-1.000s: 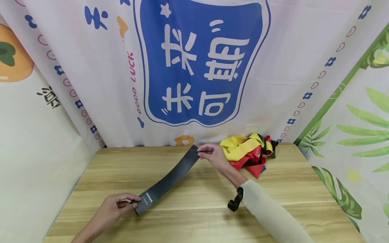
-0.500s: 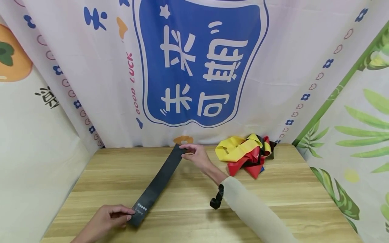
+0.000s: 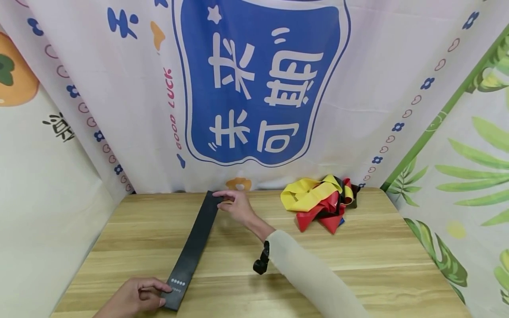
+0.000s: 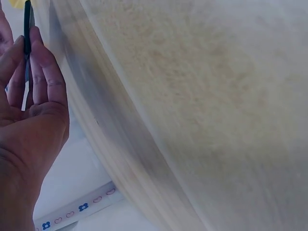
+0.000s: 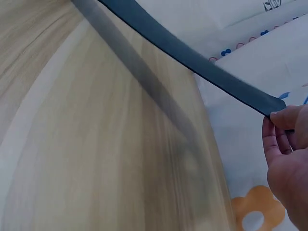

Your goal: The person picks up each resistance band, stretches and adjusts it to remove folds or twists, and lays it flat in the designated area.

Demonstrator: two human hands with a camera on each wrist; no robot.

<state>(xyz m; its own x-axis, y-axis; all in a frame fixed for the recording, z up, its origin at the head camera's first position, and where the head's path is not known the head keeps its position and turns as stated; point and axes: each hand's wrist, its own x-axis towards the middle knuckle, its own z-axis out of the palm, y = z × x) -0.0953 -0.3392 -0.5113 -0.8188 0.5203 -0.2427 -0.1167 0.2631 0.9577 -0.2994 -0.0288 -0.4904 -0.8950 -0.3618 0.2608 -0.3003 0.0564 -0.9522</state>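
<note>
A dark grey band (image 3: 192, 247) is stretched lengthwise across the left half of the wooden table (image 3: 222, 274), its near end towards the person and its far end up by the back edge. It's held off the wood — from the right wrist you can see its shadow (image 5: 139, 72) lying on the tabletop, apart from it. The near end carries a row of pale dots with small lettering below, too small for me to read. The left hand (image 3: 133, 296) pinches that end between thumb and fingers, and the band shows almost edge-on in the left wrist view. The right hand (image 3: 236, 207) reaches over and pinches the far end by its corner. A pale sleeve (image 3: 306, 269) covers that forearm, with a black strap (image 3: 261, 263) at the cuff. Over to the right, well apart from the band, there's a tangled heap near the back edge: a yellow band (image 3: 306, 203) looped over red material (image 3: 306, 218), with black in among it and a sliver of blue (image 3: 342, 221) peeking out below. Behind everything hangs a white curtain (image 3: 377, 66) — a big blue panel (image 3: 258, 26) with white characters printed on it
</note>
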